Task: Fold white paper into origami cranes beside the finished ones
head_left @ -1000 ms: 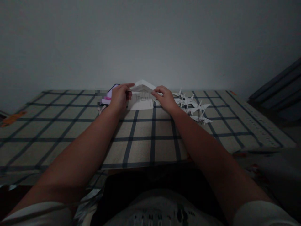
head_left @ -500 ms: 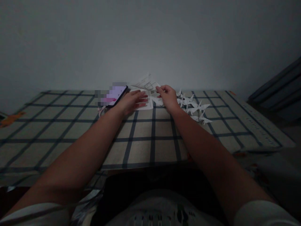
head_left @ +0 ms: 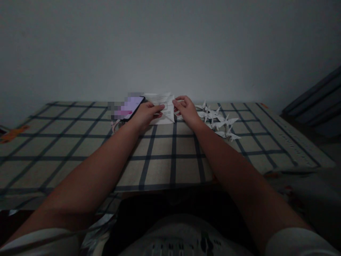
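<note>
Both hands on a bit of printed paper, folded birds sitting right next door

So the printed paper (head_left: 168, 114) is near the back of the worktop (head_left: 160, 170), roughly in the middle, between the two hands. There's a crease running across its lower right corner, and some white paper shows along the bottom edge too; can't tell if that's a second sheet or just part of a fold.

Left hand (head_left: 149, 113) rests over the left part of the paper, thumb and fingers only a narrow gap apart. No clue whether anything's actually pinched in there. Right hand (head_left: 183, 106) is at the paper's right edge with the fingers curled in and bunched close, but it's too dim to say if they've got hold of it.

As for what else the worktop carries: a phone (head_left: 134, 106) with a lit screen, partly pixelated, just beside the left hand, and a pale pink strap (head_left: 115, 126) in front of it. On the other side, a cluster of white paper birds (head_left: 218, 124) sits near the right hand, wings and points every which way. Checked cloth (head_left: 93, 145) underneath it all, plain wall (head_left: 170, 46) behind.
</note>
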Demonstrator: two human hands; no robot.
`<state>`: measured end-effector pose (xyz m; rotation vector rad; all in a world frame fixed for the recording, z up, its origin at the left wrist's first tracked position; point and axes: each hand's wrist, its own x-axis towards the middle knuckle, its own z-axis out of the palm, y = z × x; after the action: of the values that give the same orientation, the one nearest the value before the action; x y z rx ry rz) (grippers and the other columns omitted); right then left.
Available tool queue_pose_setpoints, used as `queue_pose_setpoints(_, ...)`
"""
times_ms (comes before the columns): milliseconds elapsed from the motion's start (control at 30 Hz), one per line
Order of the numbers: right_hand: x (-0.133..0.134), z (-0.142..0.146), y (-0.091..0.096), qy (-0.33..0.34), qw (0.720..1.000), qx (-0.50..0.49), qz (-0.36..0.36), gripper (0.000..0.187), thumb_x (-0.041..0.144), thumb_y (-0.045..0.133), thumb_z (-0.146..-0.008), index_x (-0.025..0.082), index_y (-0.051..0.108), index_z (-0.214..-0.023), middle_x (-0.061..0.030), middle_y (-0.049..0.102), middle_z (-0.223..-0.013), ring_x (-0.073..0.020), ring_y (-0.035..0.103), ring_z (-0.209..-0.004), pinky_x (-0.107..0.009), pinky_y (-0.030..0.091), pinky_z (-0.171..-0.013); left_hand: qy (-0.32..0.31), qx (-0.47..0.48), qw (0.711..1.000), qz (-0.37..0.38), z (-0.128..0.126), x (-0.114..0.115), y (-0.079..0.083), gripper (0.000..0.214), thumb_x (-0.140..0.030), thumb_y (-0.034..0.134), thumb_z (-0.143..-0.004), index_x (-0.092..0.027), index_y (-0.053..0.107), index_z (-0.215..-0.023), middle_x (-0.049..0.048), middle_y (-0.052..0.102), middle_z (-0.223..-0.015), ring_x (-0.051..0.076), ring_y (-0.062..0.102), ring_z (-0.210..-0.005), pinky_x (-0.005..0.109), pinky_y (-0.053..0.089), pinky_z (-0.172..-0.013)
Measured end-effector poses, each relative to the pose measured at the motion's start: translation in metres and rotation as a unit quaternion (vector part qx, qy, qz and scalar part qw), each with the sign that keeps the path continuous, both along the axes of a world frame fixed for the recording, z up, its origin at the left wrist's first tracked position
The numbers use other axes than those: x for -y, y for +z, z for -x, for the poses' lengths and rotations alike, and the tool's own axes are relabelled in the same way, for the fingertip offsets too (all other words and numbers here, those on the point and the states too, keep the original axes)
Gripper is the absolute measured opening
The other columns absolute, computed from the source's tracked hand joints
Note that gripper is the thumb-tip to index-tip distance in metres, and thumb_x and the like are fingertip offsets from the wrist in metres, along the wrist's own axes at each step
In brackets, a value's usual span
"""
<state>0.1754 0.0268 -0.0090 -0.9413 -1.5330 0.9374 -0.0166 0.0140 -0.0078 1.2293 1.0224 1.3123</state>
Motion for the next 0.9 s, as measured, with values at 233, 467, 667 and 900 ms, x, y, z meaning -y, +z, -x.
queue_pose_setpoints(233, -0.0056, -0.0015, -0.0008, 0.016, 1.0, -0.007, 0.002, 0.033, 0.052, 0.067, -0.085, 0.019, 0.068, -0.086, -0.0031, 0.069, -0.085, -0.0149, 0.064, -0.077, -0.031, 0.057, -0.074, -0.021, -0.044, 0.999, -0.003, 0.0005, 0.0022, -0.001, 0.034, -0.034, 0.088, -0.062, -0.016, 0.078, -0.089, 0.0087, 0.076, -0.097, 0.013, 0.063, -0.073, 0.023, 0.048, -0.064)
queue_pose_setpoints(467, -0.007, 0.0003, -0.0022, 0.032, 0.998, -0.052, 0.021, 0.024, 0.041, 0.069, -0.084, 0.017, 0.07, -0.086, -0.0021, 0.07, -0.086, -0.0113, 0.062, -0.074, -0.024, 0.054, -0.065, -0.011, -0.049, 0.999, 0.011, 0.0008, -0.0014, -0.0041, 0.039, -0.034, 0.089, -0.059, -0.017, 0.077, -0.092, 0.0079, 0.076, -0.098, 0.015, 0.064, -0.077, 0.028, 0.05, -0.073)
queue_pose_setpoints(667, -0.0074, -0.0013, -0.0025, 0.027, 0.998, -0.052, 0.017, 0.023, 0.039, 0.068, -0.084, 0.017, 0.071, -0.082, -0.0017, 0.07, -0.081, -0.0111, 0.061, -0.071, -0.025, 0.053, -0.066, -0.012, -0.04, 0.999, 0.008, 0.0004, -0.0022, -0.0053, 0.037, -0.031, 0.089, -0.058, -0.016, 0.078, -0.09, 0.0081, 0.076, -0.097, 0.015, 0.065, -0.077, 0.027, 0.049, -0.069)
queue_pose_setpoints(900, -0.0072, -0.0017, -0.0024, 0.031, 0.998, -0.051, 0.01, 0.022, 0.037, 0.067, -0.085, 0.017, 0.072, -0.082, -0.0024, 0.07, -0.082, -0.0109, 0.061, -0.071, -0.024, 0.052, -0.065, -0.028, -0.02, 0.999, 0.026, 0.0004, 0.0015, -0.0034, 0.036, -0.031, 0.09, -0.06, -0.017, 0.079, -0.091, 0.0093, 0.077, -0.103, 0.014, 0.066, -0.082, 0.024, 0.05, -0.07)
